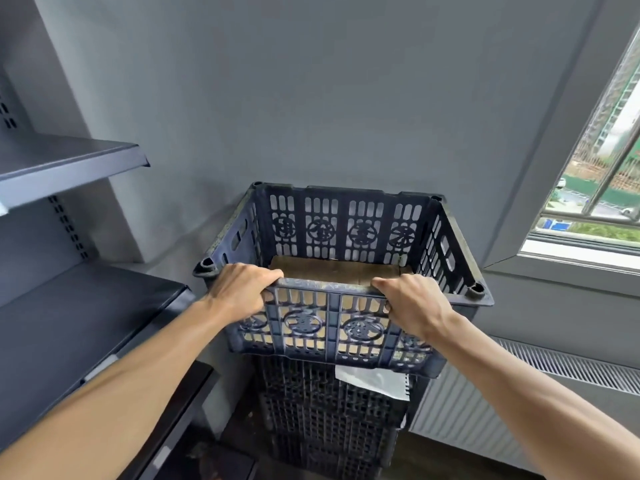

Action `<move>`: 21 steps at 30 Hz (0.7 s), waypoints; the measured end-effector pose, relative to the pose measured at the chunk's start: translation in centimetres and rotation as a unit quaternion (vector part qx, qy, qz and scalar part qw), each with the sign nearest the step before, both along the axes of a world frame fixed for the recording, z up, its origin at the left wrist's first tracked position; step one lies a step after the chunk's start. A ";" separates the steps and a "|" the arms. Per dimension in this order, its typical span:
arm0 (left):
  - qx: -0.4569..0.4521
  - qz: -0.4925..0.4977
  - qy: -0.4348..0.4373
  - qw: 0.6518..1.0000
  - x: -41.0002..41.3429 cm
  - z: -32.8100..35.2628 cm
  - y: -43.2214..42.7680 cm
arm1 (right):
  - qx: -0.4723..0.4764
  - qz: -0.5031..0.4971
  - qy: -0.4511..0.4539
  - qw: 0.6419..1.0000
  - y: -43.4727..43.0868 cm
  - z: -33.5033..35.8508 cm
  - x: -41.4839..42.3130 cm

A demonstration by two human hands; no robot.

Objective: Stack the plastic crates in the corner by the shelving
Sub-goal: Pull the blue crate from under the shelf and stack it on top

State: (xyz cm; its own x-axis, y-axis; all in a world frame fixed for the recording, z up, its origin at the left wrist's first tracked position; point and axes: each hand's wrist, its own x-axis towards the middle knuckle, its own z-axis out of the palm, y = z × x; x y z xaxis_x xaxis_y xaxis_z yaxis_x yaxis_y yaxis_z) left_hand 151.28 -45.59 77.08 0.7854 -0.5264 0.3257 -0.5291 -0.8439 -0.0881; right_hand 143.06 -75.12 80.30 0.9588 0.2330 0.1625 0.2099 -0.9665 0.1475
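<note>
A dark blue slotted plastic crate point(346, 216) sits on top of a stack of dark crates point(325, 410) in the corner against the grey wall. Brown cardboard point(332, 270) lines its bottom. My left hand point(239, 292) grips the left part of the crate's near rim, fingers curled over the edge. On the right part of the same rim, my right hand point(414, 306) is closed in the same way. A white sheet point(374, 379) hangs on the stack just below the top crate.
Grey metal shelving point(69, 161) stands at the left, with a lower shelf point(86, 327) close to the stack. A window point(602, 168) with bars is at the right, and a radiator point(485, 403) runs under it beside the stack.
</note>
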 end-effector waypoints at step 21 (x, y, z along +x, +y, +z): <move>-0.021 -0.069 -0.033 0.997 9.0 1.6 1.2 | -0.039 -0.060 -0.037 0.997 1.9 2.2 5.9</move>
